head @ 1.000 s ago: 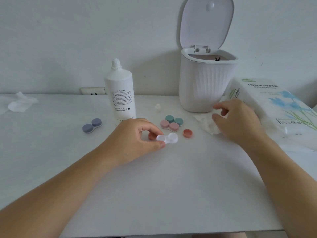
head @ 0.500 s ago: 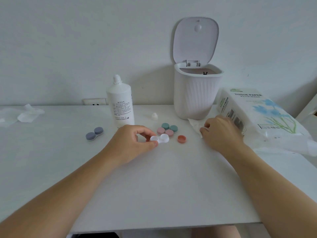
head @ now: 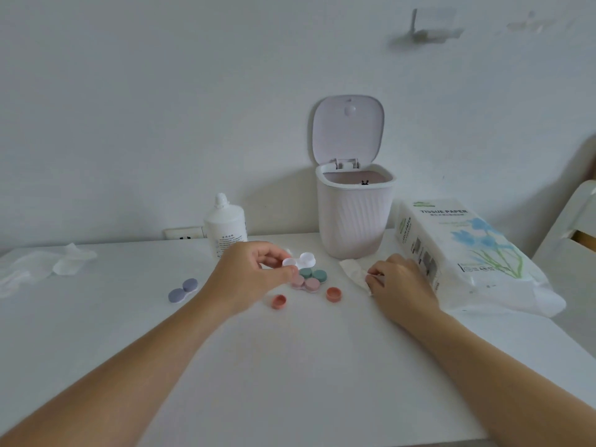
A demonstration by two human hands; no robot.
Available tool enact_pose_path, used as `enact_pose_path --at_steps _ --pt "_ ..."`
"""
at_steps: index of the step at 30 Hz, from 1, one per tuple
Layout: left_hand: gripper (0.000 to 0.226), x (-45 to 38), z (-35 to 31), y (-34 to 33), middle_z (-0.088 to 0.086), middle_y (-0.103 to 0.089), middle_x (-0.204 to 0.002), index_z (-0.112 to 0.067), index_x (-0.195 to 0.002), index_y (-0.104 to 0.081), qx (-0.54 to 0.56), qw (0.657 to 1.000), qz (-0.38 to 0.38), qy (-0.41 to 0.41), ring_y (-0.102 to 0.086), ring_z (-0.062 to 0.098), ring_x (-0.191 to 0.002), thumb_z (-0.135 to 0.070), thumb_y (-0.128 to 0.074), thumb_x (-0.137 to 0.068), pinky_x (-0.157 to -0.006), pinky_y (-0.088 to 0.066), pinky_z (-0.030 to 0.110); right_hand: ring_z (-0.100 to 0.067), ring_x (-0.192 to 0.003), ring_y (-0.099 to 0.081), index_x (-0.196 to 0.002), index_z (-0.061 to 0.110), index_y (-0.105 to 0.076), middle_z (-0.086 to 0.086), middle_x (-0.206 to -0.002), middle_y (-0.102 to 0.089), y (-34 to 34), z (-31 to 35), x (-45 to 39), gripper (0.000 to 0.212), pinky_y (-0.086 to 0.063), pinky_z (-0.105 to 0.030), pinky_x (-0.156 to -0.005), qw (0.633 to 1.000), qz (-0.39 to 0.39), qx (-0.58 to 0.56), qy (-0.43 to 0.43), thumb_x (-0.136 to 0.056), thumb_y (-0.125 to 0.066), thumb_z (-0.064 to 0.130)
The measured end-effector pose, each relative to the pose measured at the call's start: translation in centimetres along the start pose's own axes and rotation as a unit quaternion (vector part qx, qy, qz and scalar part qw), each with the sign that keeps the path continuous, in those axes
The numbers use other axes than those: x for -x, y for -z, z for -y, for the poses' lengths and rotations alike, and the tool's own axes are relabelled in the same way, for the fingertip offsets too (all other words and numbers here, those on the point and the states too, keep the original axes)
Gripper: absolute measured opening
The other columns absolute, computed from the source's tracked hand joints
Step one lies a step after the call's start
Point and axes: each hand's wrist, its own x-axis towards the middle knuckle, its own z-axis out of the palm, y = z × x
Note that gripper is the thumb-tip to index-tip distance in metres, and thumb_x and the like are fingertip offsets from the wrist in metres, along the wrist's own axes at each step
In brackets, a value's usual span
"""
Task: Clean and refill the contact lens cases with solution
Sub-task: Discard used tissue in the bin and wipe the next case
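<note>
Lifted since a second ago, the white lens case now sits higher and farther from the person, above the cluster of capped cases rather than low over the table; that lift has uncovered a second loose orange-pink cap, which the hand hid before. The left hand pinches the case's left well between thumb and curled fingertips, the right well jutting out toward the bin. The right hand has drawn back from the bin's foot and now curls its fingers onto a crumpled tissue lying on the table, gripping its near edge.

Just below the held case lie a pink-capped case and a green-capped case, touching side by side. Another orange cap rests open side up to their right, near the tissue. A grey-purple capped case lies well apart on the left. Behind the left hand stands the solution bottle, upright, its nozzle uncapped. The small ribbed bin stands against the wall with its lid raised. A pack of tissue paper lies at the right, just beside the right hand. Used tissues lie at the far left edge.
</note>
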Motion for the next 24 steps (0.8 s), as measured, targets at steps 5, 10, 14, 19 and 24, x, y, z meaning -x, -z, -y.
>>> enact_pose_path --at_steps 5,10,14,19,24 --pt "0.004 -2.2 -2.6 0.3 -0.01 -0.074 -0.072 -0.026 -0.081 -0.078 0.027 1.0 -0.008 -0.003 -0.052 -0.005 -0.046 -0.026 -0.082 -0.081 -0.048 -0.036 0.006 -0.027 -0.108 -0.051 -0.105 0.021 -0.073 -0.002 -0.11 -0.06 0.1 0.0 0.2 0.02 -0.041 -0.031 -0.085 1.0 0.002 -0.008 0.0 -0.097 -0.056 0.03" --pt "0.005 -5.1 -5.1 0.7 -0.008 -0.075 -0.072 -0.034 -0.08 -0.079 0.037 0.999 -0.015 -0.007 -0.057 0.0 -0.053 -0.03 -0.082 -0.079 -0.048 -0.042 0.013 -0.025 -0.107 -0.05 -0.103 0.022 -0.072 0.0 -0.11 -0.059 0.1 0.0 0.2 0.021 -0.044 -0.032 -0.087 1.0 0.002 -0.01 -0.002 -0.098 -0.053 0.031" --pt "0.005 -7.9 -7.0 0.8 -0.012 -0.072 -0.067 -0.028 -0.081 -0.08 0.047 0.998 -0.04 -0.007 -0.053 -0.002 -0.046 -0.03 -0.083 -0.077 -0.046 -0.041 0.013 -0.021 -0.106 -0.049 -0.103 0.024 -0.071 0.004 -0.11 -0.058 0.0 -0.1 0.1 0.022 -0.044 -0.032 -0.088 1.0 0.004 -0.014 -0.001 -0.099 -0.051 0.032" --pt "0.009 -11.5 -9.0 0.3 -0.014 -0.066 -0.06 -0.023 -0.086 -0.079 0.025 0.999 -0.043 -0.015 -0.048 0.002 -0.04 -0.028 -0.082 -0.078 -0.042 -0.038 0.013 -0.021 -0.104 -0.05 -0.103 0.025 -0.07 0.005 -0.109 -0.058 -0.1 -0.2 0.0 0.021 -0.043 -0.03 -0.087 1.0 -0.002 -0.015 0.008 -0.099 -0.051 0.033" --pt "0.006 -14.7 -9.7 -0.5 -0.002 -0.074 -0.074 -0.027 -0.08 -0.078 -0.025 0.998 -0.041 -0.031 -0.051 0.002 -0.043 -0.032 -0.08 -0.078 -0.046 -0.042 0.015 -0.02 -0.104 -0.049 -0.103 0.026 -0.07 0.007 -0.108 -0.057 -0.3 -0.3 -0.1 0.021 -0.04 -0.029 -0.084 1.0 -0.005 -0.021 0.01 -0.099 -0.05 0.033"
